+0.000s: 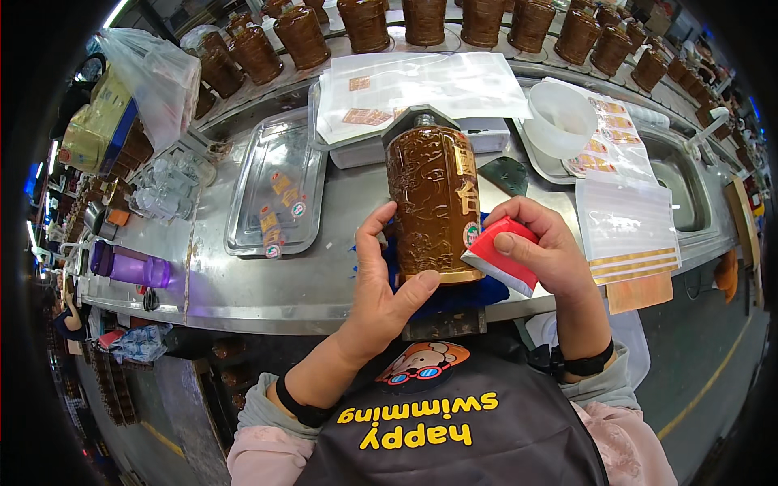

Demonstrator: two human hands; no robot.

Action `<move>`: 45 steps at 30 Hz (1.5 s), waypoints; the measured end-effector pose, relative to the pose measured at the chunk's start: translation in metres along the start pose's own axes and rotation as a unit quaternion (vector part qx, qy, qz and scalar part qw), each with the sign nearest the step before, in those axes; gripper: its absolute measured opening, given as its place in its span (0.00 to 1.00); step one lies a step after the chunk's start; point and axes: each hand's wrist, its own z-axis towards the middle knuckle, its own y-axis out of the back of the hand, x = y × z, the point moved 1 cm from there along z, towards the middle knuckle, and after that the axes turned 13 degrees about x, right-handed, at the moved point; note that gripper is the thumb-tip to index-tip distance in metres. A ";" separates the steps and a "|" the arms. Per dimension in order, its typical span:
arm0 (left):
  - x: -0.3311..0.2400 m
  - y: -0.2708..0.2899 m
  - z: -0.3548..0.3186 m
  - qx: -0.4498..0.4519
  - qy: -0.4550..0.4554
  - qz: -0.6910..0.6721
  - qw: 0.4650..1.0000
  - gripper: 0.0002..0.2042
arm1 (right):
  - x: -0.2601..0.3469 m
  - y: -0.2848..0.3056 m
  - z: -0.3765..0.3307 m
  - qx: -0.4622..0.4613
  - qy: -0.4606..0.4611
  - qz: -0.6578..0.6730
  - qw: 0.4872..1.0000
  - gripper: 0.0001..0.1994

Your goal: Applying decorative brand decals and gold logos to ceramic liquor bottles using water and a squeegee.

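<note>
A large brown embossed bottle with gold characters and a gold base band stands in front of me on a dark blue cloth. My left hand grips its lower left side, the thumb on the front near the base and the fingers round the side. In my right hand is a red scraper with a grey edge, pinched between thumb and fingers. The scraper's edge touches the lower right of the bottle, beside a small round red-and-green sticker.
Left of the bottle lies a metal tray with a few decals. Behind are white sheets and a conveyor of brown bottles. A white bowl, label sheets and a sink are at right; a purple bottle stands far left.
</note>
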 end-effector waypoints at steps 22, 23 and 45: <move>0.010 0.017 -0.004 0.037 -0.033 -0.023 0.998 0.33 | -0.003 -0.002 0.000 -0.014 0.015 -0.003 1.000 0.12; 0.010 0.018 -0.005 0.039 -0.026 -0.062 0.997 0.33 | -0.003 -0.003 0.000 -0.015 0.014 0.010 1.000 0.12; 0.011 0.025 -0.006 0.061 -0.019 -0.024 0.998 0.37 | -0.005 -0.005 -0.001 -0.022 0.021 0.012 0.999 0.13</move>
